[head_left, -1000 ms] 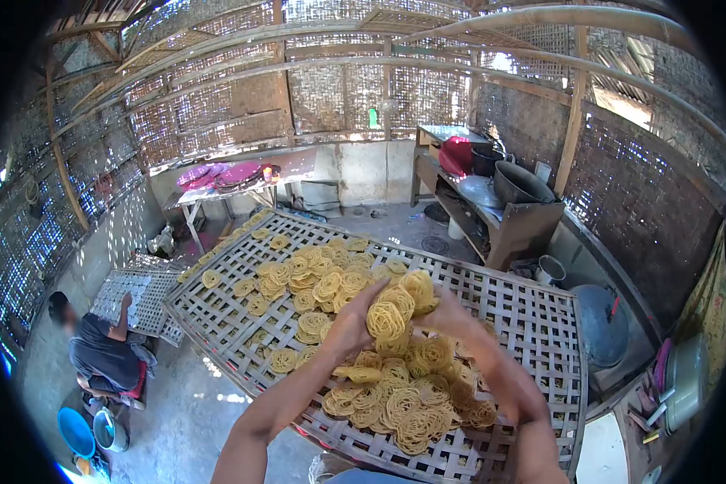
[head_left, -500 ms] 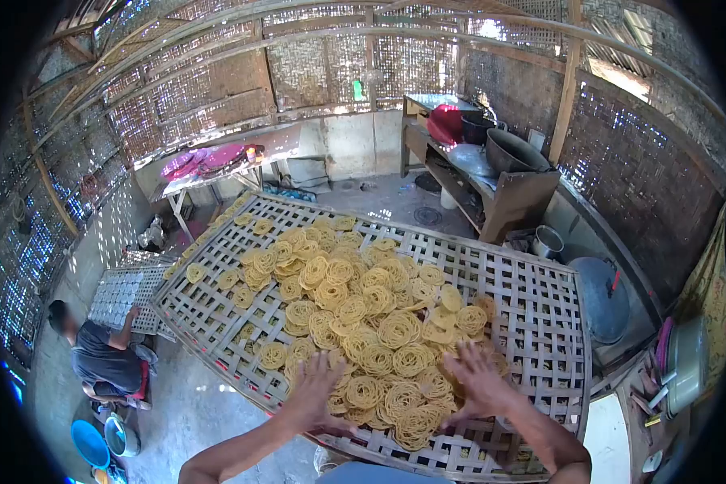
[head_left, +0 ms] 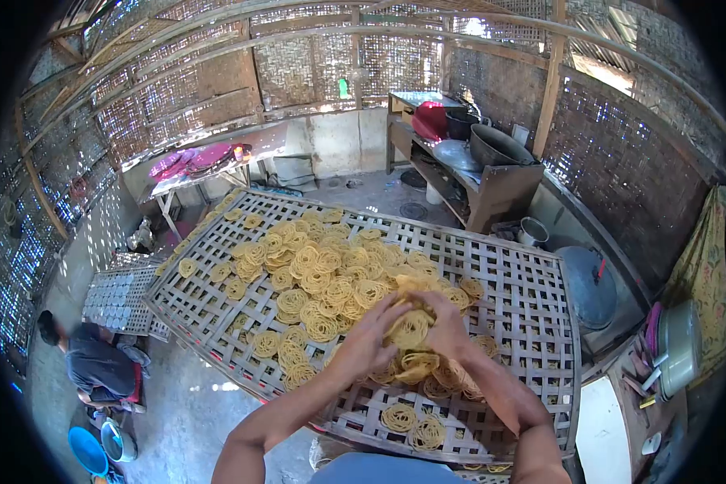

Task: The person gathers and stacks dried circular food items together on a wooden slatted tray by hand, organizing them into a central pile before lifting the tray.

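Many yellow coiled noodle crackers [head_left: 319, 282] lie heaped on a woven bamboo drying rack [head_left: 516, 323] in front of me. My left hand [head_left: 371, 337] and my right hand [head_left: 446, 327] close in from both sides on a bunch of crackers [head_left: 410, 329], fingers curved round it above the heap. Some of the bunch is hidden behind my fingers. Just below, a few crackers [head_left: 418, 367] stand tilted under my hands. Two flat crackers [head_left: 411, 425] lie apart near the rack's front edge.
At the left, a person [head_left: 103, 363] crouches beside another rack [head_left: 125, 300] with pale discs. Blue basin [head_left: 87, 450] and metal bucket [head_left: 119, 440] stand on the floor. A wooden counter [head_left: 508, 189] with a large pot [head_left: 498, 147] is at the back right; a lidded drum [head_left: 586, 286] stands right.
My hands have come together from spread and flat on the heap to gripping a bunch of crackers between them. Crackers near the front have been gathered up, baring part of the rack.
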`<action>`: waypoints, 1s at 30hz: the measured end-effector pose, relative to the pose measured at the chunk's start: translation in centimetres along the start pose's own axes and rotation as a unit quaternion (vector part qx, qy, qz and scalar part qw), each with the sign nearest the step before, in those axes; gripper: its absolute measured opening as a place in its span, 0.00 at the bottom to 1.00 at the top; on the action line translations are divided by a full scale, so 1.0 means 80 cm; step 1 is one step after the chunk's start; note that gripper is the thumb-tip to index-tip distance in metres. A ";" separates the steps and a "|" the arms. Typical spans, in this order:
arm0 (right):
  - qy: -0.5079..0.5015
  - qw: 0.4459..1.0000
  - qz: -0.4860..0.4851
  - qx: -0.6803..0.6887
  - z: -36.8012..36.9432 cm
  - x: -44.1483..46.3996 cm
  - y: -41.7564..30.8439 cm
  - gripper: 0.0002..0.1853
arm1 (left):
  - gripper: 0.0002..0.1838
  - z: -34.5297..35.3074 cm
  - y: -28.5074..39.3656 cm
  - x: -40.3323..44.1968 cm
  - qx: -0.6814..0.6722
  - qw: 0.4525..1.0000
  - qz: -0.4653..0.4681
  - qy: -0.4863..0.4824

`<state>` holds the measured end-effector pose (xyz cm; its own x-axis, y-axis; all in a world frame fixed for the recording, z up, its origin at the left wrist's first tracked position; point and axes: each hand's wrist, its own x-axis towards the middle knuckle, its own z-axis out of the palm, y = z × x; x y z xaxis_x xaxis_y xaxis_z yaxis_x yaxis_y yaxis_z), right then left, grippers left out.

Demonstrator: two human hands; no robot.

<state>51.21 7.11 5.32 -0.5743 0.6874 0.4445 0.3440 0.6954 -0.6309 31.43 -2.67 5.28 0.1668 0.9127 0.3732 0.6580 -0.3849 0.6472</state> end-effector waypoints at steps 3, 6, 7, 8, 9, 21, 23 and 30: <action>0.027 0.996 0.014 0.079 -0.038 0.024 -0.009 0.36 | 0.52 -0.033 0.034 0.028 -0.034 0.999 0.010 0.021; 0.043 0.998 0.011 0.047 -0.074 0.011 -0.007 0.37 | 0.57 -0.045 0.036 0.013 0.002 1.000 0.010 -0.001; 0.045 0.999 -0.015 -0.026 -0.086 -0.004 -0.013 0.37 | 0.58 -0.043 0.031 -0.004 0.042 0.999 0.016 -0.010; 0.047 0.993 -0.040 -0.101 -0.096 -0.021 -0.023 0.38 | 0.59 -0.037 0.027 -0.023 0.081 0.996 0.023 -0.019; 0.049 0.980 -0.081 -0.173 -0.102 -0.042 -0.039 0.37 | 0.57 -0.030 0.027 -0.045 0.100 0.993 0.012 -0.058; -0.141 0.985 -0.042 -0.087 -0.027 -0.233 -0.059 0.26 | 0.32 0.050 0.033 -0.121 0.112 0.954 0.133 -0.242; -0.102 0.991 -0.046 -0.080 -0.015 -0.236 -0.050 0.23 | 0.29 0.048 0.031 -0.111 0.103 0.960 0.148 -0.216; -0.073 0.978 -0.106 -0.162 -0.012 -0.215 -0.069 0.20 | 0.13 0.041 0.005 -0.051 0.038 0.997 0.045 0.054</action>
<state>59.94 -8.37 1.76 -0.7500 0.4992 0.4339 0.4094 0.8656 -0.2882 33.46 -6.08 1.84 0.1492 0.8532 0.4997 0.6979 -0.4489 0.5580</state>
